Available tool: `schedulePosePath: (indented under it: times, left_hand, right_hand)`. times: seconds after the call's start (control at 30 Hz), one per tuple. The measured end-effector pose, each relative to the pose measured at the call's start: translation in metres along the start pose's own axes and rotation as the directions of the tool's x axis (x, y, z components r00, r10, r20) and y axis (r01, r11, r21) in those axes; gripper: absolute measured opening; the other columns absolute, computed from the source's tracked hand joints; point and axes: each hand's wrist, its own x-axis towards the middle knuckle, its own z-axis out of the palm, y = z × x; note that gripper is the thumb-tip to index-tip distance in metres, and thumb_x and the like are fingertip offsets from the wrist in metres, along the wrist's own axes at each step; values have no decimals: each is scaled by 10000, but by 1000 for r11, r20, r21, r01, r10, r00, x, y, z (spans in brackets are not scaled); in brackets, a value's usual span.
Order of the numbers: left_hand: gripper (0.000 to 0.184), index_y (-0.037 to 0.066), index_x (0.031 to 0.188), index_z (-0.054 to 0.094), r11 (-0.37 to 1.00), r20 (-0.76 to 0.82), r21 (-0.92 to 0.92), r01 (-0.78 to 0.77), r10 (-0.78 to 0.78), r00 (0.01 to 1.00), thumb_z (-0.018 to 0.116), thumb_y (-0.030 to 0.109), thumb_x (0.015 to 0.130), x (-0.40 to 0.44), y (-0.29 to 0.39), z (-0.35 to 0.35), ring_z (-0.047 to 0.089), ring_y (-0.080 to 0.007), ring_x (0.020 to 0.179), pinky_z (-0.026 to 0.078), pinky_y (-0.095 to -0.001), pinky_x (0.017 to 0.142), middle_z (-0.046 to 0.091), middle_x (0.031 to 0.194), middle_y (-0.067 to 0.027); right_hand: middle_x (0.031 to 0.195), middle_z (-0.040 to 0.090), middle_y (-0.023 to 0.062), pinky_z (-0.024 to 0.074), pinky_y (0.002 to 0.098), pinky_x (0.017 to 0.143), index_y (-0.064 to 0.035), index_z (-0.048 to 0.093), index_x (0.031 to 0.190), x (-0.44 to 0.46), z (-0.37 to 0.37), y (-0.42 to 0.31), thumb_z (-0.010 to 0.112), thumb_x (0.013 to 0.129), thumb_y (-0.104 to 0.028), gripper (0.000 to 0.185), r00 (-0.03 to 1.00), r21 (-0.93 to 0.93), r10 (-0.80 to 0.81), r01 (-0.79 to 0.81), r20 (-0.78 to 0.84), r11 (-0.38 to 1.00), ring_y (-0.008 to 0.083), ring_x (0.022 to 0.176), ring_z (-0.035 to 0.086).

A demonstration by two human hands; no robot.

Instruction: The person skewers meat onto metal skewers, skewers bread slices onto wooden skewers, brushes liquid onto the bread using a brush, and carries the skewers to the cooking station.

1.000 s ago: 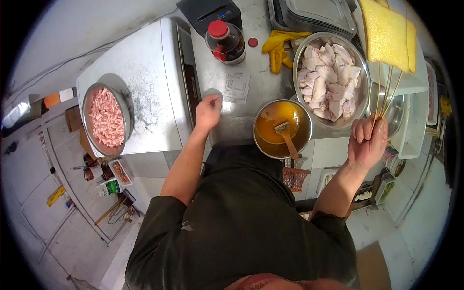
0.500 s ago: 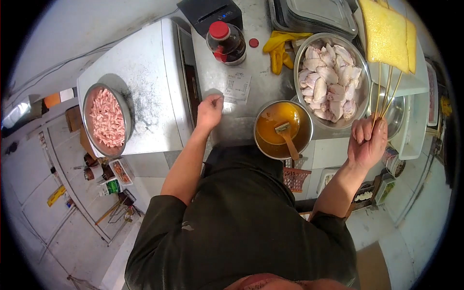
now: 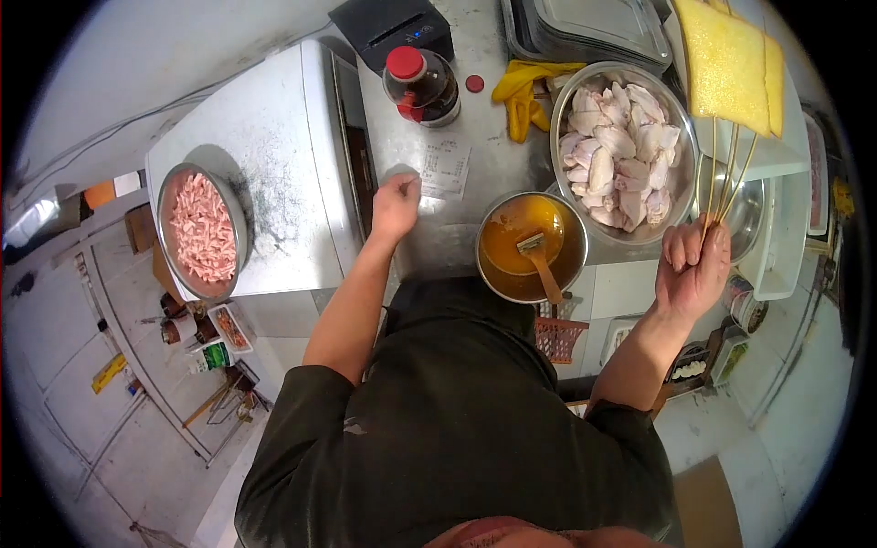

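Observation:
My right hand (image 3: 692,269) is closed around the lower ends of several thin wooden skewers (image 3: 722,187). Flat yellow sheets of food (image 3: 726,73), their kind unclear, are threaded on the upper ends. My left hand (image 3: 396,205) rests as a loose fist by the counter's front edge, beside a printed receipt (image 3: 445,166); nothing shows in its fingers. Between my hands stands a metal bowl (image 3: 585,245) of orange-brown liquid, a wooden-handled brush (image 3: 541,267) leaning in it. Behind it, a large steel bowl (image 3: 559,151) holds raw chicken pieces (image 3: 621,155).
On the white surface at left sits a bowl of pink meat strips (image 3: 203,228). A red-capped bottle (image 3: 420,87), a black device (image 3: 393,36), yellow gloves (image 3: 523,100) and stacked trays (image 3: 594,32) line the back. A white bin (image 3: 781,237) stands at right.
The view has shifted very slightly, so counter items appear a little to the left. Both hands keep their pose, and the skewers stay in my right hand.

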Motion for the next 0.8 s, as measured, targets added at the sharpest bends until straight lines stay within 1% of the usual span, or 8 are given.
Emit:
schedulePosePath:
  times: [0.03, 0.17, 0.4, 0.57, 0.6, 0.7, 0.77, 0.8]
  left_hand:
    - [230, -21, 1020, 647, 1000, -3, 9, 0, 0, 1000, 613, 161, 884, 1, 0, 0, 612, -128, 749, 486, -269, 729, 681, 842, -84]
    - [263, 24, 995, 671, 999, -8, -34, 26, -27, 1000, 610, 238, 855, 0, -1, 2, 677, -293, 866, 510, -345, 778, 684, 887, -194]
    - [213, 12, 1020, 645, 986, -92, -167, 5, -21, 996, 622, 177, 887, -61, -14, -29, 600, -107, 730, 487, -257, 704, 661, 814, -61]
    - [165, -5, 1007, 637, 970, -224, -224, -93, 42, 974, 623, 117, 897, -134, -66, -83, 535, -72, 704, 462, -229, 641, 609, 778, -31]
    - [162, -8, 1007, 636, 970, -244, -229, -87, 29, 969, 623, 111, 898, -150, -81, -96, 528, -71, 702, 458, -227, 640, 605, 782, -26]
    - [155, -8, 1012, 634, 950, -334, -306, -65, -43, 942, 615, 104, 907, -199, -128, -133, 509, -69, 703, 446, -222, 645, 596, 798, -10]
    - [163, -14, 1020, 625, 958, -398, -288, -12, -108, 911, 605, 107, 913, -230, -189, -156, 507, -67, 722, 446, -225, 659, 583, 805, 2]
    - [163, -15, 1019, 623, 953, -448, -304, -12, -131, 884, 604, 108, 914, -247, -216, -169, 510, -70, 726, 448, -225, 671, 581, 808, 2]
  right_hand:
    - [603, 354, -27, 248, 220, 478, -10, 572, 1051, 0, -1, 0, 454, 995, -218, 246, 1000, 0, 1, -1, 1, 1000, 64, 494, 279]
    - [601, 352, -32, 250, 221, 477, -11, 570, 1054, 3, -2, -1, 448, 998, -219, 248, 1000, 2, -1, 1, 0, 1000, 61, 483, 275]
    - [600, 345, -36, 252, 228, 467, -24, 552, 1022, 17, 27, 9, 424, 1002, -213, 229, 997, 46, 47, -50, 63, 998, 59, 471, 264]
    - [595, 354, -43, 246, 215, 464, -14, 539, 987, 13, 82, 25, 400, 1009, -216, 246, 975, 107, 58, -83, 216, 991, 63, 465, 278]
    - [579, 343, -40, 240, 221, 456, -25, 526, 952, 6, 101, 28, 404, 1008, -225, 241, 977, 64, 104, -118, 187, 991, 67, 460, 274]
    - [559, 340, -40, 238, 219, 434, -39, 517, 889, -22, 147, 53, 459, 989, -261, 251, 941, 33, 181, -199, 286, 980, 68, 453, 284]
    - [577, 406, -24, 258, 212, 435, -33, 563, 955, -56, 180, 79, 522, 957, -176, 149, 930, 94, 280, -309, 238, 946, 63, 464, 331]
    - [585, 418, -21, 263, 208, 439, -30, 566, 946, -76, 201, 91, 526, 957, -169, 145, 893, 69, 317, -356, 319, 932, 62, 470, 333]
